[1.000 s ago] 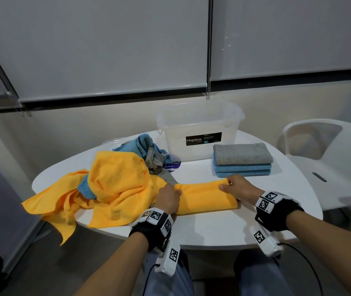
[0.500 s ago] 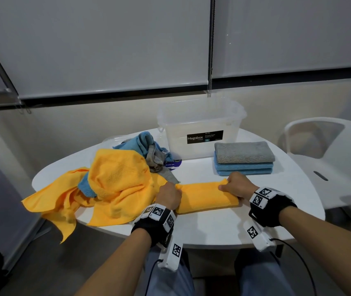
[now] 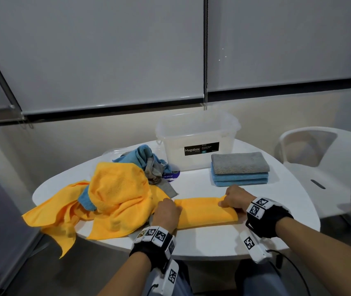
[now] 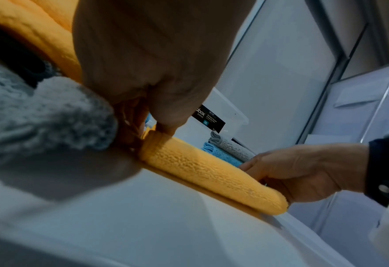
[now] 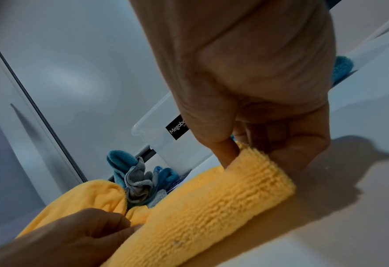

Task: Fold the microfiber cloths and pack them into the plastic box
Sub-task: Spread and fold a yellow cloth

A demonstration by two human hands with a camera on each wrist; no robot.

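A folded yellow cloth (image 3: pixel 204 212) lies as a long strip near the front edge of the white table (image 3: pixel 213 244). My left hand (image 3: pixel 167 212) pinches its left end (image 4: pixel 157 142), and my right hand (image 3: pixel 233 198) pinches its far right corner (image 5: pixel 248 153) between thumb and fingers. The clear plastic box (image 3: pixel 198 139) with a black label stands at the back of the table, open on top. A folded stack (image 3: pixel 239 168) of a grey cloth over blue ones sits to the right in front of the box.
A heap of unfolded yellow (image 3: pixel 114 193), blue (image 3: pixel 137 155) and grey cloths covers the left of the table, part of it hanging over the edge. A white chair (image 3: pixel 324 163) stands at the right. The wall with blinds is close behind the box.
My right hand has slid a little leftward and inward along the strip's right end, lifting its far corner. The left hand has stayed at the left end.
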